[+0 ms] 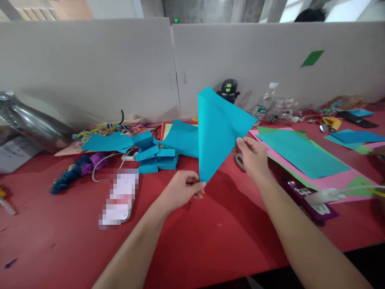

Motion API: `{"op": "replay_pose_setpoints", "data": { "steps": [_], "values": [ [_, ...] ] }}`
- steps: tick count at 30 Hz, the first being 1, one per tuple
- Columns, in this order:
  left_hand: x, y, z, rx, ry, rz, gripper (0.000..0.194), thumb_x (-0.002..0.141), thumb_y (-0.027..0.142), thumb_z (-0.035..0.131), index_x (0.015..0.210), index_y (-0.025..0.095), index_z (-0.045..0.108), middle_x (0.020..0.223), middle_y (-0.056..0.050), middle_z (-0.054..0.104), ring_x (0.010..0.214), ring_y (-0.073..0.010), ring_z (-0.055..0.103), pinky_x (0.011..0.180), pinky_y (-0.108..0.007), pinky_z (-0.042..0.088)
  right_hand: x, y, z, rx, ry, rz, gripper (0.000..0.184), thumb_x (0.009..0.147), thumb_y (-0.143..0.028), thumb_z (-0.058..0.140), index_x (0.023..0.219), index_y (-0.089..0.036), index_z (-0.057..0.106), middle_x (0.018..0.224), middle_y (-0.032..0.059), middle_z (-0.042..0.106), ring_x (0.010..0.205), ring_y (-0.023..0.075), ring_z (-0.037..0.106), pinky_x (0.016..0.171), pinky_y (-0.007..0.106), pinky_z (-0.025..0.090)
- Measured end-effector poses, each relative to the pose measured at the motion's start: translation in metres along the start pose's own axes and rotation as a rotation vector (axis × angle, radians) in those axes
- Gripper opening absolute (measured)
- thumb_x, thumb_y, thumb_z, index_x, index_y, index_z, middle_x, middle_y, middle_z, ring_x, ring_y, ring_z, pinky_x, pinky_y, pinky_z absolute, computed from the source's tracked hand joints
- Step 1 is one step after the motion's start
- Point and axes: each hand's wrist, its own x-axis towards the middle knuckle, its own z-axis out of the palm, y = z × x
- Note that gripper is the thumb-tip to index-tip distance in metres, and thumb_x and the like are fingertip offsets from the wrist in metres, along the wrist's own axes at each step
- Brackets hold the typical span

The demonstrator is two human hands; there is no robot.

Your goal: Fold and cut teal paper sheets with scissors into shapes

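A sheet of blue paper [221, 128] is held up above the red table, bent or folded along its left side. My left hand [189, 185] pinches its bottom corner between thumb and fingers. My right hand [252, 154] grips the right edge, thumb in front and fingers partly hidden behind. Behind the sheet, to the left, stand folded blue paper pieces [147, 151]. A roll of tape [240, 161] lies partly hidden beside my right hand.
A phone [120, 196] lies on the red table [186, 245] at left. To the right are a purple box [313, 202] under a white plug, and stacked coloured paper [303, 152]. Plastic bottles [267, 100] and a black cup [229, 90] stand by the grey partition [90, 64].
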Motion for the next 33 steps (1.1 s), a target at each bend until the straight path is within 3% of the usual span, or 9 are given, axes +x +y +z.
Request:
{"op": "replay_pose_setpoints", "data": {
  "steps": [4, 12, 19, 25, 33],
  "values": [
    [-0.001, -0.001, 0.002, -0.098, -0.028, -0.023, 0.024, 0.085, 0.041, 0.069, 0.086, 0.017, 0.067, 0.089, -0.010, 0.077, 0.084, -0.0245, 0.074, 0.071, -0.035, 0.057, -0.005, -0.006, 0.005, -0.017, -0.061, -0.002, 0.033, 0.091, -0.042, 0.064, 0.065, -0.022, 0.062, 0.061, -0.0001, 0.062, 0.059, 0.0170, 0.060, 0.063, 0.031, 0.048],
    [0.005, 0.003, 0.002, -0.259, 0.170, 0.084, 0.038, 0.083, 0.045, 0.073, 0.111, 0.019, 0.071, 0.117, -0.011, 0.075, 0.105, -0.0311, 0.072, 0.090, -0.046, 0.059, -0.017, -0.022, 0.017, -0.071, -0.219, -0.015, 0.034, 0.094, -0.041, 0.061, 0.066, -0.021, 0.061, 0.062, 0.0008, 0.064, 0.063, 0.0168, 0.062, 0.066, 0.031, 0.049],
    [0.003, 0.006, -0.004, -0.279, 0.320, 0.073, 0.049, 0.080, 0.043, 0.077, 0.121, 0.018, 0.066, 0.125, -0.012, 0.072, 0.106, -0.0328, 0.072, 0.088, -0.047, 0.061, -0.026, -0.033, 0.026, -0.022, -0.309, 0.001, 0.034, 0.094, -0.040, 0.060, 0.066, -0.020, 0.062, 0.064, 0.0017, 0.064, 0.061, 0.0157, 0.062, 0.063, 0.031, 0.051],
    [0.003, 0.006, -0.006, -0.322, 0.290, 0.078, 0.050, 0.079, 0.043, 0.079, 0.121, 0.018, 0.067, 0.128, -0.012, 0.070, 0.113, -0.0337, 0.069, 0.092, -0.048, 0.059, -0.023, -0.029, 0.024, -0.018, -0.292, 0.018, 0.035, 0.093, -0.043, 0.061, 0.068, -0.020, 0.063, 0.065, 0.0018, 0.065, 0.062, 0.0163, 0.062, 0.064, 0.031, 0.051],
    [0.005, 0.002, -0.007, -0.312, 0.212, 0.056, 0.035, 0.085, 0.044, 0.073, 0.108, 0.017, 0.071, 0.110, -0.010, 0.078, 0.097, -0.0300, 0.075, 0.086, -0.046, 0.062, -0.017, -0.025, 0.015, -0.032, -0.269, 0.016, 0.034, 0.094, -0.041, 0.061, 0.067, -0.021, 0.063, 0.064, 0.0016, 0.065, 0.063, 0.0165, 0.063, 0.067, 0.032, 0.050]
  ]
}}
